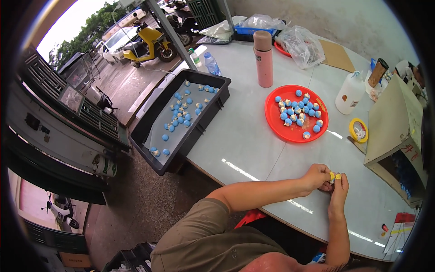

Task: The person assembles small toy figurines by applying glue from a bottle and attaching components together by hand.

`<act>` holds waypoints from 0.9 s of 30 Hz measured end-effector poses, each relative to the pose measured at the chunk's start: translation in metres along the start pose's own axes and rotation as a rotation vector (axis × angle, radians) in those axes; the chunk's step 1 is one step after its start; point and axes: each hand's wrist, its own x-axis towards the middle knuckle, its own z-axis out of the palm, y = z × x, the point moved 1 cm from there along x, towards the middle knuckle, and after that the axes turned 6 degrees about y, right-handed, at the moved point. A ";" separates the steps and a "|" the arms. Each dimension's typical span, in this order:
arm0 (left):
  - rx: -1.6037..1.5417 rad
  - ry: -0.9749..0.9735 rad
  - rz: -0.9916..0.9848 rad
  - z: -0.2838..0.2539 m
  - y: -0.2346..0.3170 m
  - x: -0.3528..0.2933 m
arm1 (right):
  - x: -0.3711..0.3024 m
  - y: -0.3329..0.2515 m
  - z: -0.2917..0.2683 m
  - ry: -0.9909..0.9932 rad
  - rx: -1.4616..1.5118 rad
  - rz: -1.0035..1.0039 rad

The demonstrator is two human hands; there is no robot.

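Close together above the near part of the grey-white table, my left hand (316, 178) and my right hand (339, 192) meet at the fingertips. Both are closed in a pinch, with yellow bands (335, 177) at the tips that look like tape. Whatever small thing sits between them is mostly hidden by the fingers. Beyond my hands lies a round red tray (273, 119) holding many small blue balls (297, 110) with cream-coloured tufts. More such blue balls (181, 119) are spread in a black rectangular bin (202, 128) to the left.
A pink thermos (264, 63) stands behind the red tray, with a water bottle (211, 64) near the bin. To the right are a white bottle (350, 94), a yellow tape roll (359, 131) and an open-fronted box (393, 136). Plastic bags (301, 45) lie at the back.
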 end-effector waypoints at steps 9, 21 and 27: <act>-0.008 0.035 0.019 -0.002 0.005 -0.004 | -0.003 -0.002 0.007 -0.007 -0.039 -0.049; -0.008 0.030 0.026 0.000 0.001 -0.004 | -0.003 0.001 0.004 0.016 -0.112 -0.084; 0.001 0.042 0.014 -0.001 0.000 -0.003 | -0.004 -0.002 0.007 0.015 -0.083 -0.071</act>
